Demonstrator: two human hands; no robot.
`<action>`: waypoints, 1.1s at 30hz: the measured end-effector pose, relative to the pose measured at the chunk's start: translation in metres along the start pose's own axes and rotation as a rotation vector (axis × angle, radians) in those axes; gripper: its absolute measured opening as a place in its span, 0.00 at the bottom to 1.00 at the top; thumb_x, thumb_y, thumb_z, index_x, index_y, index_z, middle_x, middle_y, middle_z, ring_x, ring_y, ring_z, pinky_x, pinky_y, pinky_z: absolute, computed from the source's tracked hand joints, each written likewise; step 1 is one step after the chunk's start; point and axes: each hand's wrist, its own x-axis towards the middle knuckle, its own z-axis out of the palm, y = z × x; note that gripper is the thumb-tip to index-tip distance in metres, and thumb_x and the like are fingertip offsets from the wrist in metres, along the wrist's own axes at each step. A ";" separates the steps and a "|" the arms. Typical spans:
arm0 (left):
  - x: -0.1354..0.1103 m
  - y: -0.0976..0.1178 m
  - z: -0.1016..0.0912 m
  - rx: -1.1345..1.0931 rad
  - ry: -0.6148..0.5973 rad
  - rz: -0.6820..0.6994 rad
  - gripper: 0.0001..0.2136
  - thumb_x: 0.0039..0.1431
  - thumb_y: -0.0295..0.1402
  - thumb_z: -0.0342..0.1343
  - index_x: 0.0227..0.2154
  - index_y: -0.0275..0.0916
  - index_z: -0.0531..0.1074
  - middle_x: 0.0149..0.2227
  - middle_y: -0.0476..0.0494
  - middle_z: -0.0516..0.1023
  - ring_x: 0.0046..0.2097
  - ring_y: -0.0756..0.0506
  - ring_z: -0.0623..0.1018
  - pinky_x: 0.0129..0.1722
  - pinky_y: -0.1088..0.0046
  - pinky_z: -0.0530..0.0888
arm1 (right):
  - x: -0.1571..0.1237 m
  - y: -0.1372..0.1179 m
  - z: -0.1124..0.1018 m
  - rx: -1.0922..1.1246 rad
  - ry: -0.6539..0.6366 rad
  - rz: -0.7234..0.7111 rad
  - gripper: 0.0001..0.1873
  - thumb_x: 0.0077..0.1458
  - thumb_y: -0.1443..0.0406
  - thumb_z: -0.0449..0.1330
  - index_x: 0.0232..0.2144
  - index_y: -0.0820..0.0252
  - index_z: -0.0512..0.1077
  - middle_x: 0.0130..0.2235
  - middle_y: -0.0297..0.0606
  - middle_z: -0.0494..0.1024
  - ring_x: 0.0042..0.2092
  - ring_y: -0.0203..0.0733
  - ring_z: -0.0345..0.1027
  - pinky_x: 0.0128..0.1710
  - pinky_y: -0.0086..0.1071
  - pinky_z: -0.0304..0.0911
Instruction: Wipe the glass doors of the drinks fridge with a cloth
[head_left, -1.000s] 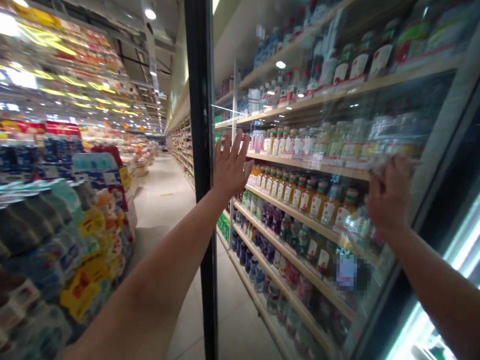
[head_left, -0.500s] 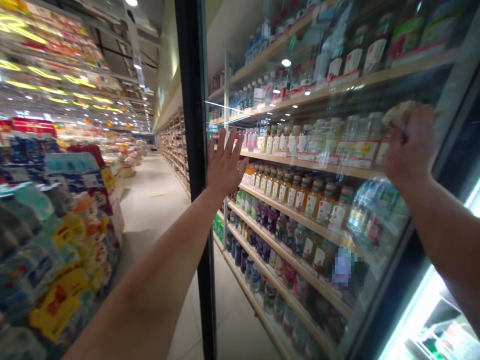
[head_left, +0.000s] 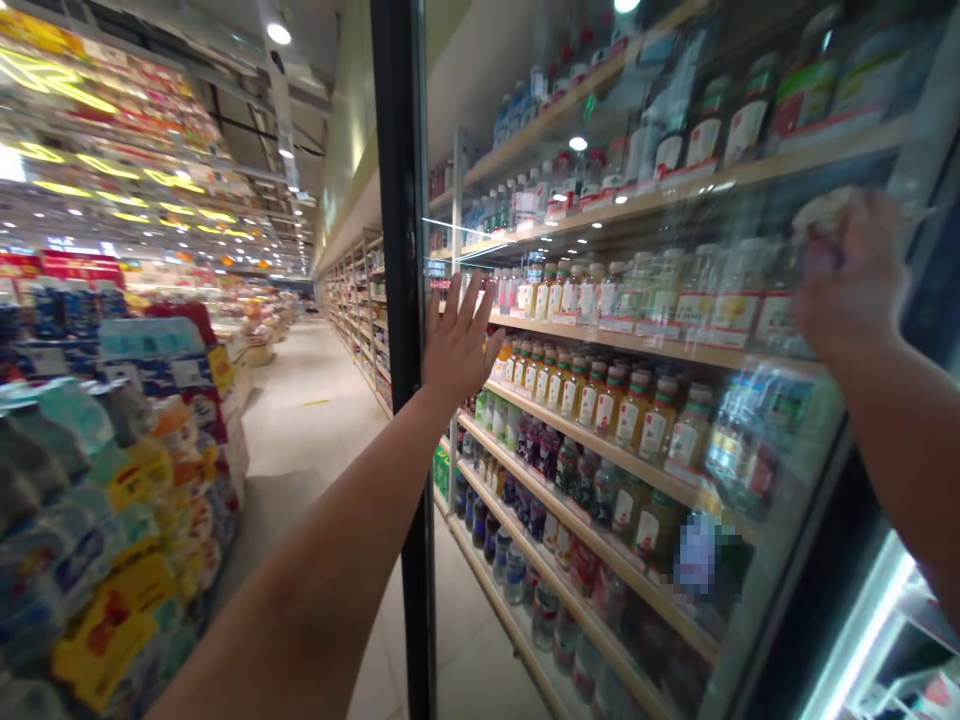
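A tall glass door point(head_left: 600, 225) with a black frame point(head_left: 405, 330) stands swung out in front of me. My left hand point(head_left: 461, 340) lies with fingers spread against the glass, close to the frame's left upright. High on the right side of the pane, my right hand point(head_left: 855, 280) is closed around a pale, crumpled cloth point(head_left: 821, 215) held against the glass. Part of the cloth is hidden by the fingers, and the hand is a little blurred.
Through the glass show wooden shelves point(head_left: 592, 425) with rows of bottled drinks point(head_left: 630, 405). A lit cooler interior point(head_left: 862, 630) is at the lower right. On the left, stacked packaged goods point(head_left: 127, 500) border a pale-floored aisle point(head_left: 300, 420).
My right hand with the cloth has shifted slightly right across the glass. My left hand keeps its place on the door, while the whole view has moved a little.
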 end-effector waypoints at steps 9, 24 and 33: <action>0.000 0.000 0.001 0.001 -0.003 0.015 0.30 0.71 0.45 0.41 0.70 0.38 0.50 0.72 0.39 0.49 0.73 0.38 0.44 0.72 0.52 0.40 | -0.076 -0.076 -0.030 0.197 -0.099 -0.329 0.30 0.65 0.62 0.51 0.68 0.58 0.58 0.67 0.47 0.63 0.71 0.48 0.49 0.70 0.48 0.51; 0.000 0.002 -0.002 -0.003 0.010 0.003 0.29 0.72 0.46 0.40 0.71 0.39 0.49 0.72 0.40 0.49 0.73 0.39 0.44 0.72 0.54 0.40 | -0.066 -0.127 -0.028 0.226 -0.190 -0.136 0.30 0.68 0.60 0.46 0.69 0.61 0.55 0.71 0.45 0.54 0.73 0.51 0.40 0.71 0.53 0.44; 0.000 0.003 -0.004 -0.031 -0.005 -0.017 0.30 0.71 0.47 0.40 0.70 0.40 0.50 0.72 0.40 0.50 0.73 0.38 0.45 0.72 0.53 0.41 | -0.105 -0.113 -0.038 0.252 -0.327 -0.405 0.31 0.66 0.64 0.50 0.69 0.43 0.53 0.68 0.38 0.61 0.71 0.52 0.50 0.66 0.60 0.55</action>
